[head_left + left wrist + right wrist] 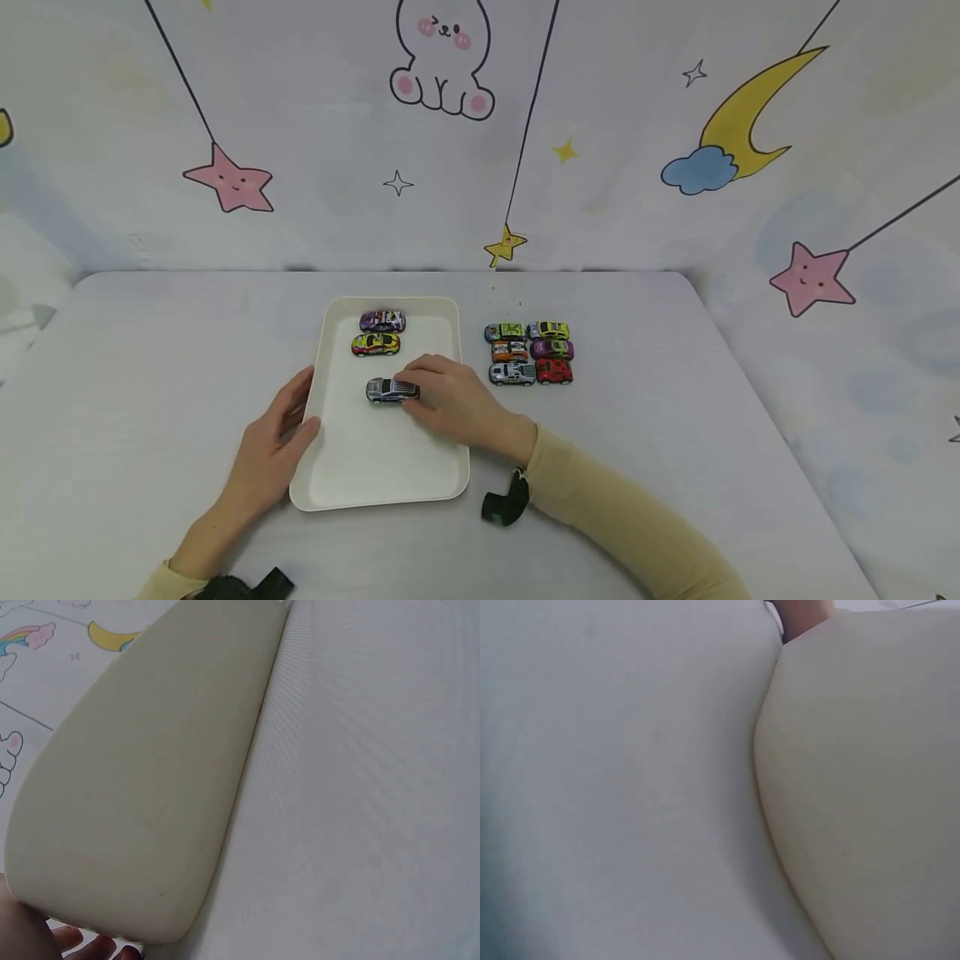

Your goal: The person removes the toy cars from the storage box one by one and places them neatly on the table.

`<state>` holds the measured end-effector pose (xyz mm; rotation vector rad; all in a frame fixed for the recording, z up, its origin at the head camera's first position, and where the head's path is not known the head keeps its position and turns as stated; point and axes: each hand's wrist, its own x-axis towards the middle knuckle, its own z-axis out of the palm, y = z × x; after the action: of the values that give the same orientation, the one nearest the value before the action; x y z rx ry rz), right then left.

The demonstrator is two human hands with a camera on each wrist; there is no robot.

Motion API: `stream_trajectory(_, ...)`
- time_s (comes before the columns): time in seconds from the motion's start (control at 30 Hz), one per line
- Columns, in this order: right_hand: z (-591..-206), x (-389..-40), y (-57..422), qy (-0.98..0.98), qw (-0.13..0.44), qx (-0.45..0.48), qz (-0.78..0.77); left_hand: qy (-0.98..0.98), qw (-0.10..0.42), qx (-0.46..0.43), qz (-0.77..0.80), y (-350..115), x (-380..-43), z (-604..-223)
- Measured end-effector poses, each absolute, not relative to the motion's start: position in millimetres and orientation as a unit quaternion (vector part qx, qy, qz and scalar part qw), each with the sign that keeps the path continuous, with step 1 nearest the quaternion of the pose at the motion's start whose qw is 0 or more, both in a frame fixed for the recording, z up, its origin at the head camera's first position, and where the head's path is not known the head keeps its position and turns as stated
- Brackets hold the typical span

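A white tray [375, 458] lies on the table. My left hand [262, 458] holds its left edge, thumb at the rim; in the left wrist view, fingers [97, 948] show at the tray's outer wall [142, 772]. Over the middle of the tray, my right hand [457, 404] pinches the rear end of a silver toy car [386, 391] between thumb and fingers. Farther back in the tray, a purple toy car [382, 320] sits just behind a yellow and red toy car [375, 344]. The right wrist view catches only a bit of the hand beyond the tray wall [870, 787].
Right of the tray, several toy cars stand in two columns on the white table [637, 417]: among them a green one [505, 332], an orange one [509, 352], a grey one [512, 373] and a red one [554, 372]. A patterned wall [315, 167] rises behind the table.
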<state>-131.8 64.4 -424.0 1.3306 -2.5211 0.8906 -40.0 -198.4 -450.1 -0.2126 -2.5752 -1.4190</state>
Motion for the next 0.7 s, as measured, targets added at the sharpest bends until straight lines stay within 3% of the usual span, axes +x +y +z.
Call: stream_trajectory(0.7, -425.9, -132.7, 66.2, -0.827, 0.092, 0.448, 0.328, -0.873, 0.105, -0.076, -0.471, -198.2, -40.7, -452.1)
